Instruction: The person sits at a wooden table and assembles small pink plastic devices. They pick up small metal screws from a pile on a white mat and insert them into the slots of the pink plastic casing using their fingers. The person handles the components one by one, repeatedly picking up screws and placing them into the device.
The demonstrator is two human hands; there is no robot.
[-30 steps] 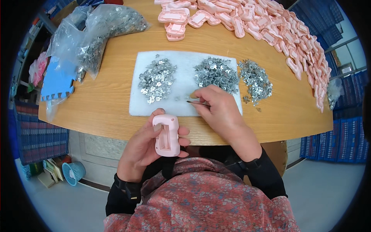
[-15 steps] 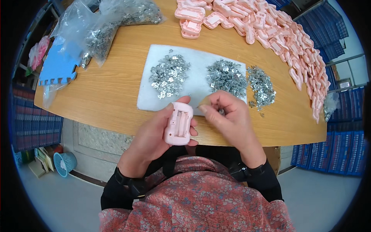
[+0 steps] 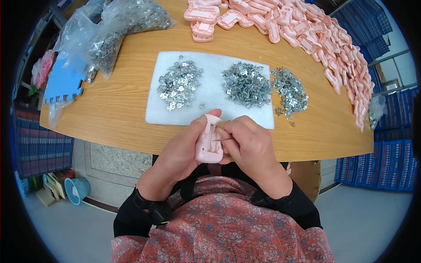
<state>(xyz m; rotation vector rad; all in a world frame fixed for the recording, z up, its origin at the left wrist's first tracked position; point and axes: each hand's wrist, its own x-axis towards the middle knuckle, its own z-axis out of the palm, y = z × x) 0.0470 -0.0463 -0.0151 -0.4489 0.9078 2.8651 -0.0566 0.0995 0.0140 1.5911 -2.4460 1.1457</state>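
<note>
My left hand (image 3: 179,147) is wrapped round a pale pink plastic casing (image 3: 208,155), tilted with its open battery compartment facing up. Over that compartment, my right hand (image 3: 252,142) is closed on a thin metal tool (image 3: 224,139), whose exact kind I cannot make out. Its thumb and forefinger are pinched at the compartment's upper end, by a small metal piece (image 3: 213,125). A tan cover shows on one right fingertip. Beyond my hands, a white foam sheet (image 3: 210,115) carries a left heap of small metal contacts (image 3: 180,85) and a right heap of metal pieces (image 3: 246,85).
Another heap of metal pieces (image 3: 290,93) lies on the wooden table (image 3: 118,118), right of the sheet. Many pink casings (image 3: 307,39) spread across the far right. Clear bags of metal parts (image 3: 109,48) and a blue foam mat (image 3: 66,79) occupy the far left.
My right hand has moved left and down to the casing, bringing its fingers and the thin tool over the battery compartment. The casing has shifted slightly right; the whole view has shifted a little.
</note>
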